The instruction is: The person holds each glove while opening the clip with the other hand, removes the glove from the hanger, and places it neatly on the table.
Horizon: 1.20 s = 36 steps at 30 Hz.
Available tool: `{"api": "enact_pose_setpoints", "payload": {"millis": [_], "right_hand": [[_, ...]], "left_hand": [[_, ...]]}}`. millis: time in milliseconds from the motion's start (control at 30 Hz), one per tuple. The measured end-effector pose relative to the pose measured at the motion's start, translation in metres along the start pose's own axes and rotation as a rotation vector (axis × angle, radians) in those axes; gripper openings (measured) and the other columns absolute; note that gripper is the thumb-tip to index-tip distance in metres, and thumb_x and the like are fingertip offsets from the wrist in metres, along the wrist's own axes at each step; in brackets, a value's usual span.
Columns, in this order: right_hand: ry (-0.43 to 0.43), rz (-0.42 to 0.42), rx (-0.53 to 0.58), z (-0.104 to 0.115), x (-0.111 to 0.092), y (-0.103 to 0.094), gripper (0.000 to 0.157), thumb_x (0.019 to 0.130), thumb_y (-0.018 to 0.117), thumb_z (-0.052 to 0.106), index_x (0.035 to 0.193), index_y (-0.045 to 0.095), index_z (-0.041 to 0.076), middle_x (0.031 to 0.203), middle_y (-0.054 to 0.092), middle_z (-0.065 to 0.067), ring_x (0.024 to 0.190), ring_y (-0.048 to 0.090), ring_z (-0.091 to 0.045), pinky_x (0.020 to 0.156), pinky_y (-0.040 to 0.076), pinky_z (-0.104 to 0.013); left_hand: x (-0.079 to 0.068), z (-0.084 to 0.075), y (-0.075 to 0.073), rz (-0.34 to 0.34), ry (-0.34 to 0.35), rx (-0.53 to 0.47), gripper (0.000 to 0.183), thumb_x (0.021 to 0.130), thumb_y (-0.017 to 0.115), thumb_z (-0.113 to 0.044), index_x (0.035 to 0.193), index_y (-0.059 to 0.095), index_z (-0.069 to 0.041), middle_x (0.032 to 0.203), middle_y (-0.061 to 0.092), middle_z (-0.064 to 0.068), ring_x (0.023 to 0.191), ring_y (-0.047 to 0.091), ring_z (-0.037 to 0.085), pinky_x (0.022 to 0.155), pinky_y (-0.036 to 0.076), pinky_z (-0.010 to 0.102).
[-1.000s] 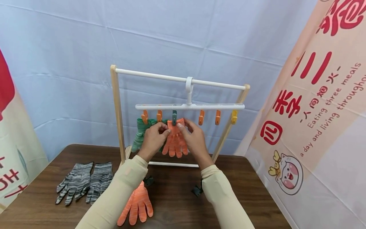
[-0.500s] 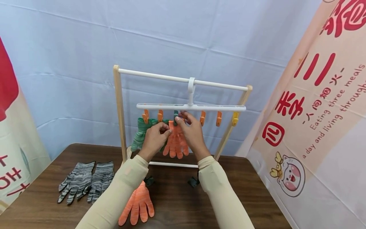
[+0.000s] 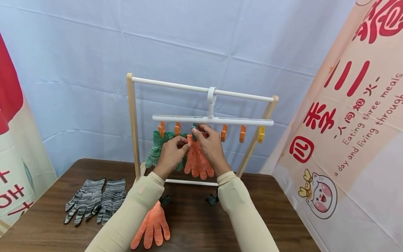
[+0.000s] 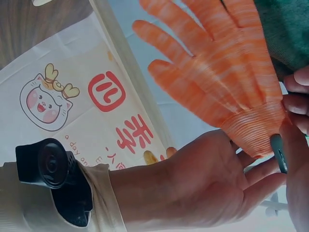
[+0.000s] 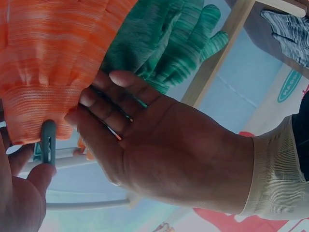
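An orange knit glove (image 3: 198,162) hangs fingers down below a white hanger (image 3: 242,122). My left hand (image 3: 170,155) pinches the left edge of its cuff between thumb and fingers. At the top of the cuff, my right hand (image 3: 211,148) squeezes a dark green clip (image 5: 48,145) with thumb and fingertips. The clip's lower end overlaps the cuff in the right wrist view; whether it bites the fabric cannot be told. Green gloves (image 3: 153,157) hang beside it from orange clips (image 3: 161,129), partly hidden by my left hand.
Orange clips (image 3: 224,133) and a yellow clip (image 3: 261,134) hang on the hanger's right half. The hanger hooks over a wood-and-white rack (image 3: 133,122). On the brown table (image 3: 252,210) lie another orange glove (image 3: 154,225) and grey striped gloves (image 3: 83,199).
My right hand has moved from the orange glove's cuff up to the dark green clip and now squeezes it. The glove's fingers have swung slightly right. My left hand keeps its pinch.
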State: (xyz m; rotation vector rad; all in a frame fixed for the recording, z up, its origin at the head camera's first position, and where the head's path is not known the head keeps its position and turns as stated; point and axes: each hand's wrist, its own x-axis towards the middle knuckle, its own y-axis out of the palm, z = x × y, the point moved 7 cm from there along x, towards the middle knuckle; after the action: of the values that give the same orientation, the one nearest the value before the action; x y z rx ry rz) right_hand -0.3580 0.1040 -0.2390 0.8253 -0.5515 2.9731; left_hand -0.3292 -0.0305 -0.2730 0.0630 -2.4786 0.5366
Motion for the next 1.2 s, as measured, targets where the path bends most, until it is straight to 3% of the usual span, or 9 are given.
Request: {"api": "enact_pose_setpoints", "payload": {"millis": [33, 167, 400, 667, 867, 1200], "right_hand": [[-0.001, 0.002, 0.003, 0.000, 0.000, 0.000, 0.042, 0.088, 0.058, 0.040, 0.122, 0.059, 0.014, 0.111, 0.059, -0.001, 0.095, 0.055, -0.018, 0.077, 0.047, -0.037], [-0.005, -0.002, 0.005, -0.001, 0.001, 0.001, 0.044, 0.088, 0.059, 0.040, 0.122, 0.059, 0.013, 0.117, 0.058, -0.003, 0.099, 0.055, -0.017, 0.080, 0.047, -0.038], [-0.014, -0.045, 0.040, 0.000, 0.002, 0.000, 0.034, 0.088, 0.059, 0.037, 0.115, 0.065, 0.018, 0.108, 0.064, 0.000, 0.103, 0.057, -0.013, 0.085, 0.046, -0.036], [-0.018, -0.126, 0.052, 0.000, 0.001, -0.003, 0.022, 0.089, 0.060, 0.031, 0.102, 0.071, 0.017, 0.097, 0.068, 0.002, 0.095, 0.060, -0.011, 0.081, 0.047, -0.033], [-0.023, -0.162, 0.048, 0.001, 0.002, -0.004, 0.019, 0.089, 0.061, 0.028, 0.095, 0.073, 0.015, 0.094, 0.068, 0.002, 0.088, 0.060, -0.011, 0.076, 0.047, -0.032], [-0.013, -0.188, 0.087, 0.001, 0.000, -0.004, 0.020, 0.088, 0.062, 0.026, 0.096, 0.073, 0.010, 0.095, 0.068, 0.000, 0.094, 0.060, -0.011, 0.079, 0.047, -0.032]], "left_hand": [[0.008, 0.009, 0.006, 0.043, -0.095, -0.090, 0.019, 0.092, 0.056, -0.027, 0.103, 0.062, -0.012, 0.091, 0.063, 0.000, 0.079, 0.058, 0.013, 0.068, 0.047, 0.030], [0.019, 0.027, 0.011, 0.042, -0.160, -0.027, 0.017, 0.089, 0.060, -0.029, 0.098, 0.063, -0.016, 0.088, 0.063, -0.001, 0.075, 0.059, 0.015, 0.065, 0.047, 0.033], [0.018, 0.030, 0.010, 0.012, -0.151, -0.025, 0.011, 0.088, 0.061, -0.031, 0.093, 0.062, -0.021, 0.083, 0.062, -0.006, 0.072, 0.057, 0.011, 0.062, 0.046, 0.032], [0.016, 0.029, 0.012, 0.041, -0.144, -0.022, 0.008, 0.089, 0.060, -0.027, 0.092, 0.062, -0.020, 0.080, 0.062, -0.005, 0.068, 0.056, 0.013, 0.060, 0.046, 0.031], [0.014, 0.029, 0.010, 0.034, -0.125, -0.010, 0.008, 0.089, 0.060, -0.026, 0.094, 0.062, -0.020, 0.079, 0.062, -0.006, 0.069, 0.056, 0.013, 0.062, 0.046, 0.031], [0.008, 0.030, 0.006, 0.027, -0.117, 0.002, 0.006, 0.089, 0.060, -0.022, 0.093, 0.063, -0.019, 0.078, 0.061, -0.005, 0.068, 0.056, 0.012, 0.064, 0.046, 0.032]]}}
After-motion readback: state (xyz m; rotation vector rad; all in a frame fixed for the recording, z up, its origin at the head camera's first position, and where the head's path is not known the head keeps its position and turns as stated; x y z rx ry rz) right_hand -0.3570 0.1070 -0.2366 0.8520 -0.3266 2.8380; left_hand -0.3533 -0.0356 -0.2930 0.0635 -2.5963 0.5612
